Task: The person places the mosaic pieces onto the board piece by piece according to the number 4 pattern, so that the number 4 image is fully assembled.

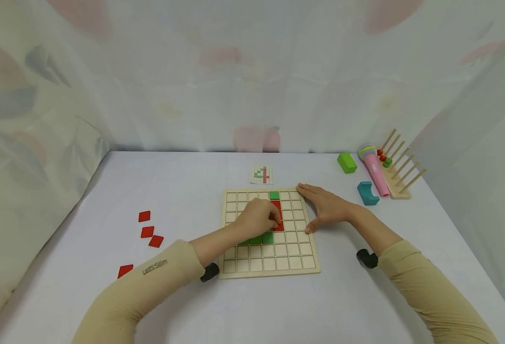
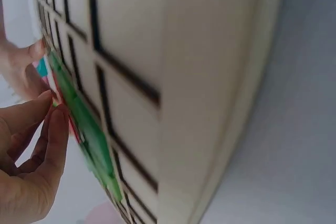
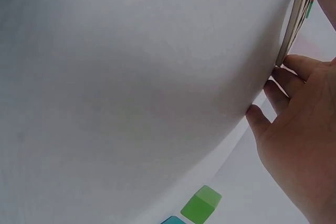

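Fingers of the left hand point(image 1: 257, 219) were curled, thumb tip and forefinger tip drawn together, down at a red tile point(image 1: 280, 228) near the centre of the frame. Could not tell from the head or left wrist view whether they gripped that tile or merely touched it.

Right hand point(image 1: 327, 206): thumb and fingers spread apart along the right edge of the board point(image 1: 269, 275), fingertips at its upper right corner, thumb lower down. Nothing pinched.

Board lay flat at the centre of the frame, a pale wooden grid. 1 green tile point(image 1: 274, 195) sat in the top row, red tiles in the same column below it. A row of green tiles point(image 1: 267, 238) lay lower, partly behind the left wrist.

Small card point(image 1: 262, 175) near the board's top edge, printed with a grid in green and red.

Left of frame: 4 loose red tiles point(image 1: 144, 216); 3 grouped, 1 lower, beside the beige sleeve point(image 1: 149, 282).

Upper right: green block point(image 1: 347, 163), teal arch point(image 1: 364, 193), pink microphone point(image 1: 377, 176) lying alongside a pegged wooden stand point(image 1: 401, 194).
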Demonstrator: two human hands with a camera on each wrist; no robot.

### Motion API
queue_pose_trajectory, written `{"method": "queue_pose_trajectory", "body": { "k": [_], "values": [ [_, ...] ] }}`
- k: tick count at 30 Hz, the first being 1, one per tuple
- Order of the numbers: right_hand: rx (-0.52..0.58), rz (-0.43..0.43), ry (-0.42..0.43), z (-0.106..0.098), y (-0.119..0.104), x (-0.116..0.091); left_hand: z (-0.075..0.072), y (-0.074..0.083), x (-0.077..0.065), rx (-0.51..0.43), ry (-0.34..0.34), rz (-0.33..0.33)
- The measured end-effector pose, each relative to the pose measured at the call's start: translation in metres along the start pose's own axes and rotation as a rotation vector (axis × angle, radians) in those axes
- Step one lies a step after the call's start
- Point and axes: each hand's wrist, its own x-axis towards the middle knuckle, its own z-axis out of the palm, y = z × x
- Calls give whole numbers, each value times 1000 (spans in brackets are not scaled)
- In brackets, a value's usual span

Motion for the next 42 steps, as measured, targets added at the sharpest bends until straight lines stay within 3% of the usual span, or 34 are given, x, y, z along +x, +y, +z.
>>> {"method": "queue_pose_trajectory", "body": {
  "k": [6, 13, 22, 31, 42],
  "values": [
    [-9, 16, -2, -1, -3, 0, -22, -6, -5, -22, 28, -4],
    [-18, 23, -2, -2, -4, 1, -63, -28, -17, -50, 10, -90],
    [-7, 10, -1, -1, -3, 1, -111, -81, -51, -71, -30, -118],
    [-9, 17, -6, 1, -3, 0, -148, -130, -92, -36, -30, -233],
    [-18, 15, -7, 1, -3, 1, -175, -190, -138, -74, -85, -333]
  ]
}}
